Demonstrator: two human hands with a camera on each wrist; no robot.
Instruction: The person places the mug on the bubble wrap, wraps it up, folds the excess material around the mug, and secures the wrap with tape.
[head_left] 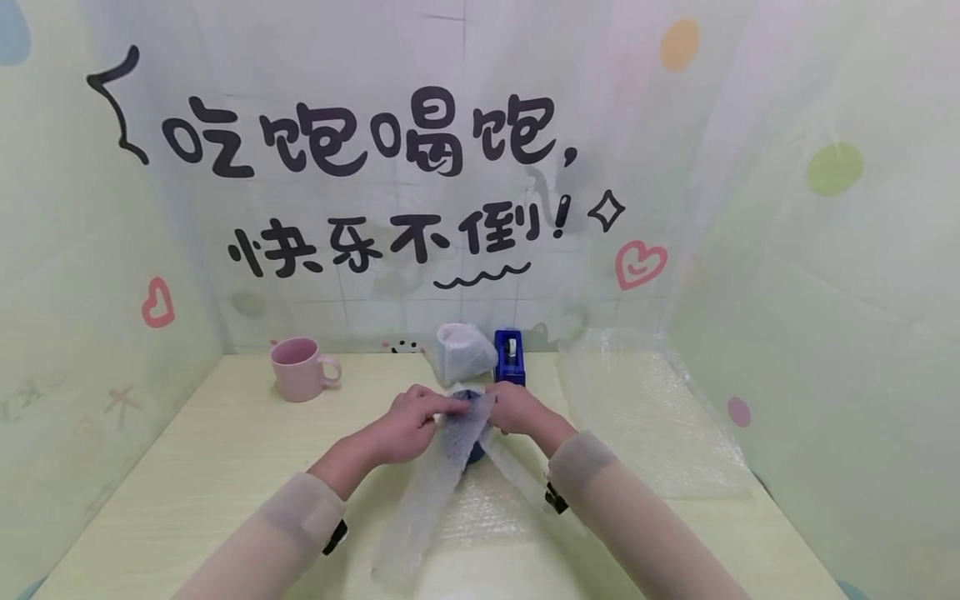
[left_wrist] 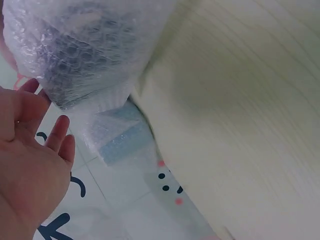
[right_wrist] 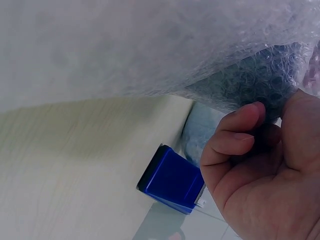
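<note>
A dark blue rounded object [head_left: 476,452] stands mid-table, partly covered by bubble wrap [head_left: 423,508]; its exact kind is hidden. One strip of the wrap hangs over its front toward the table's near edge, and another trails to the right. My left hand [head_left: 408,425] touches the top of the wrap with an extended index finger. In the left wrist view its other fingers are loosely bent beside the wrap [left_wrist: 100,40]. On the far right side of the object, my right hand [head_left: 519,410] pinches the wrap [right_wrist: 240,75] between thumb and curled fingers.
Behind the hands stand a bubble-wrapped item [head_left: 463,354] and a blue tape dispenser [head_left: 508,367]. A pink mug [head_left: 296,369] is at the back left. Another bubble wrap sheet [head_left: 645,408] lies flat at right. Printed curtain walls [head_left: 825,275] surround the table.
</note>
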